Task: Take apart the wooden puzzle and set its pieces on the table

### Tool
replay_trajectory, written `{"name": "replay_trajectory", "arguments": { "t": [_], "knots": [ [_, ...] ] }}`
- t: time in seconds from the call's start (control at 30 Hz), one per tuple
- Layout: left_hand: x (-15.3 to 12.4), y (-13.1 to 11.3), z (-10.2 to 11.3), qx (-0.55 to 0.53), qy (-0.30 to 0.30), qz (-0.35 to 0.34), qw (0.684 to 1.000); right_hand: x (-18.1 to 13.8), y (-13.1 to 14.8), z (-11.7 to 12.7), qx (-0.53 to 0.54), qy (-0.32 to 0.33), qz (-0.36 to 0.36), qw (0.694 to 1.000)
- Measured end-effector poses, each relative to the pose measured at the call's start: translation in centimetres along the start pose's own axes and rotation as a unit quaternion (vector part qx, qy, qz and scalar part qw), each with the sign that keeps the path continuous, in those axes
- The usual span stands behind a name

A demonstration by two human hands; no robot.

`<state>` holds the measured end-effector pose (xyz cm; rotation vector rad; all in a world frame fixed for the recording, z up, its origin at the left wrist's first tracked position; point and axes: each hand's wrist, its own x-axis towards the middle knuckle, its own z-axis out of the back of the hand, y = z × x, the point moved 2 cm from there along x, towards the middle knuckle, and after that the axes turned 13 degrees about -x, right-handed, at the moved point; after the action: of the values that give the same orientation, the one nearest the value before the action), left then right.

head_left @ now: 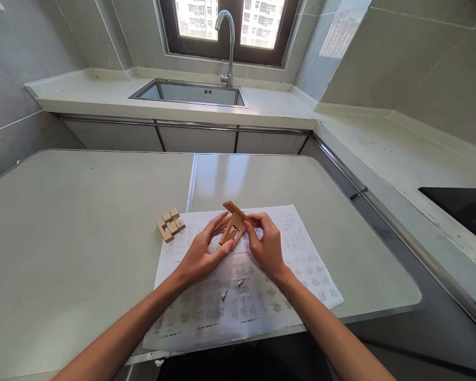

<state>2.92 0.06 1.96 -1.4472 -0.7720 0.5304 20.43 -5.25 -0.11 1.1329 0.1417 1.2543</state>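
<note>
Left hand and right hand both pinched on crossed wooden puzzle sticks, held just above the printed instruction sheet on the worktop. Fingers curled, thumbs pressed against the sticks. Left of them, at the sheet's corner, more notched wooden pieces lying untouched.

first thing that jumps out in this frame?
Both hands meet at the centre of the table: the left hand and right hand pinch a few crossed wooden puzzle sticks above a printed diagram sheet. Just left of the sheet's top corner lies a small stack of notched wooden pieces, untouched. Behind, a steel sink with a curved faucet sits under the window.
</note>
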Motion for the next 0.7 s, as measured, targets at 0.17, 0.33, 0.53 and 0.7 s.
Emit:
{"name": "replay_trajectory", "arguments": {
  "t": [0.17,0.33,0.53,0.7],
  "knots": [
    [-0.1,0.1,-0.6,0.137,-0.023,-0.026,0.990,-0.4,0.2,-0.2,-0.027,-0.005,0.056,0.998],
    [0.0,0.0,-0.5,0.109,-0.077,0.010,0.991,-0.7,0.3,-0.6,-0.050,0.019,0.094,0.994],
    [0.0,0.1,-0.3,0.088,-0.081,0.069,0.990,-0.9,0.3,-1.1,-0.069,0.047,0.116,0.990],
    [0.0,0.5,-0.2,0.105,-0.075,0.081,0.988,-1.0,0.4,-1.1,-0.075,0.038,0.127,0.988]
  ]
}}
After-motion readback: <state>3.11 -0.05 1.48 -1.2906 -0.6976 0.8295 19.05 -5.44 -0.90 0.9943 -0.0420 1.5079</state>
